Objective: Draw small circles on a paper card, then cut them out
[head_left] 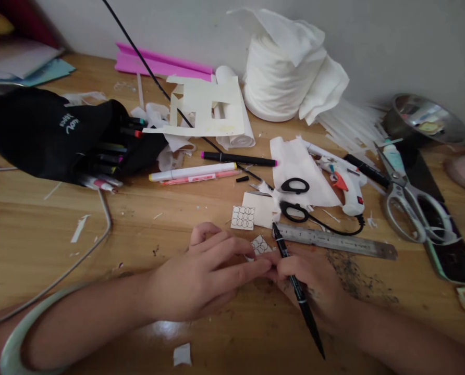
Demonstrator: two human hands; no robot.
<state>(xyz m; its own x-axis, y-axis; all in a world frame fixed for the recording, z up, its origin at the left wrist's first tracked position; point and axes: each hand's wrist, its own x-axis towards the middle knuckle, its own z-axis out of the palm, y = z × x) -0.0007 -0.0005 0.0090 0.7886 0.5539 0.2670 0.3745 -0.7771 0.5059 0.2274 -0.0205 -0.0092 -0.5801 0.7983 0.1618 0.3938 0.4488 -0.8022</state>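
Note:
My right hand point(310, 284) is closed around a black marker pen point(301, 299), whose tip points up and away from me. My left hand point(212, 271) reaches in from the left, its fingertips closed on the edge of a small white paper square point(260, 244) with drawn circles. Fingertips of both hands meet at this square and cover its lower part. Just beyond lies a second paper square point(242, 217) with rows of overlapping circles, beside a blank cream card point(258, 208). Black-handled scissors point(295, 211) and a steel ruler point(338, 242) lie right of the cards.
A white glue gun point(350, 190), large scissors point(416, 208) and a phone point(451, 250) lie to the right. Several markers point(238, 158) spread across the middle. A black pen bag point(48, 135) sits left; a tissue roll point(279, 73) and metal bowl point(424, 120) stand behind.

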